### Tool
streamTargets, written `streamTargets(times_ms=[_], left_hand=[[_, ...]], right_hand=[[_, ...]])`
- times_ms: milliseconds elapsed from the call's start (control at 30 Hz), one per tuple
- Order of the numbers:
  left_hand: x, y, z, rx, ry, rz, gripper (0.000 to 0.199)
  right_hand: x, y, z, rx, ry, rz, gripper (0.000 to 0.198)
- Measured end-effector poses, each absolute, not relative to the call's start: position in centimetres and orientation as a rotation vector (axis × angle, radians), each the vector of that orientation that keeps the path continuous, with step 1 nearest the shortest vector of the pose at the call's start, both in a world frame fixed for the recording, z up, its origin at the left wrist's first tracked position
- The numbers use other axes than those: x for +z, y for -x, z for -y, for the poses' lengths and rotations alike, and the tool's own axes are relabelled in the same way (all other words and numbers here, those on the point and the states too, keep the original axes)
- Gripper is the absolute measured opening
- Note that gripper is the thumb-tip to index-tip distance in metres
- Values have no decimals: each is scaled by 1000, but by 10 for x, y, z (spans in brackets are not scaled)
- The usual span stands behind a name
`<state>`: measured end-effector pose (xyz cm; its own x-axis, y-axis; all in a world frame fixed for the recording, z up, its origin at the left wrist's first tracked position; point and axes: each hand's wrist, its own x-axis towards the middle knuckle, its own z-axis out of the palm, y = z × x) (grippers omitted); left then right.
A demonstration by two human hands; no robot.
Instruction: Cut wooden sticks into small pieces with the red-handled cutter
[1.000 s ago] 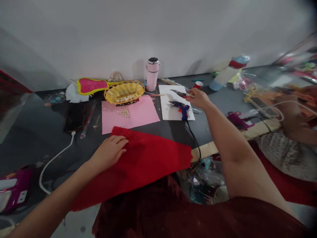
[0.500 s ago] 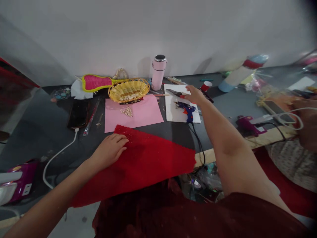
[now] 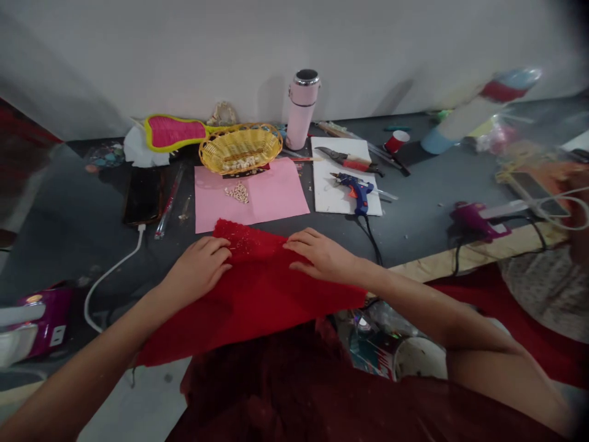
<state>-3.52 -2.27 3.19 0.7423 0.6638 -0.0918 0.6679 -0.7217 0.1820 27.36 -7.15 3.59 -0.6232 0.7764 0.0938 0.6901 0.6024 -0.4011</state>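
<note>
A red cloth (image 3: 257,301) with torn-looking edges lies over the table's front edge and my lap, with pale specks near its top corner. On its left part rests my left hand (image 3: 200,270), palm down, fingers loosely stretched and thumb apart. My right hand (image 3: 324,255) touches the cloth's upper right part, fingers extended and thumb spread. Between the hands is the speckled patch. Just beyond is a pink sheet (image 3: 280,199) bearing a small pile of pale, seed-like pieces (image 3: 238,193). A yellow wicker basket (image 3: 242,147) holding similar pieces stands at the sheet's back edge.
A white board (image 3: 324,193) carries red-handled pliers (image 3: 352,162) and a blue glue gun (image 3: 361,191). Behind are a pink flask (image 3: 301,113) and a pink-and-yellow paddle (image 3: 177,134). A phone (image 3: 143,196) charges at left. Another person's hand (image 3: 577,190) is at far right.
My right hand has come back from the pliers on the white board to the red cloth. The pliers stay on the board. My left hand remains on the cloth; the view has shifted slightly.
</note>
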Motion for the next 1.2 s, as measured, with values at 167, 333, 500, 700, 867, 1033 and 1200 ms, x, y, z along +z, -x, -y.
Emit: streamTargets(times_ms=[167, 333, 500, 700, 867, 1033, 1200], left_hand=[[38, 35, 26, 51, -2725, -993, 21], [46, 35, 24, -9, -2455, -1166, 27], [40, 33, 21, -9, -2399, -1278, 35], [33, 34, 26, -91, -2753, -1227, 24], [37, 35, 28, -88, -2806, -1130, 21], [48, 28, 8, 76, -2885, -1183, 28], [49, 23, -20, -216, -3009, -1418, 26]], right_hand=[[16, -264, 61, 425, 1129, 2562, 17], [16, -264, 67, 584, 1287, 2415, 21], [14, -263, 73, 566, 1440, 2392, 29], [15, -261, 71, 214, 1390, 2620, 27], [23, -264, 66, 269, 1349, 2654, 22], [37, -260, 41, 116, 1330, 2650, 28], [26, -254, 8, -57, 1537, 2701, 31]])
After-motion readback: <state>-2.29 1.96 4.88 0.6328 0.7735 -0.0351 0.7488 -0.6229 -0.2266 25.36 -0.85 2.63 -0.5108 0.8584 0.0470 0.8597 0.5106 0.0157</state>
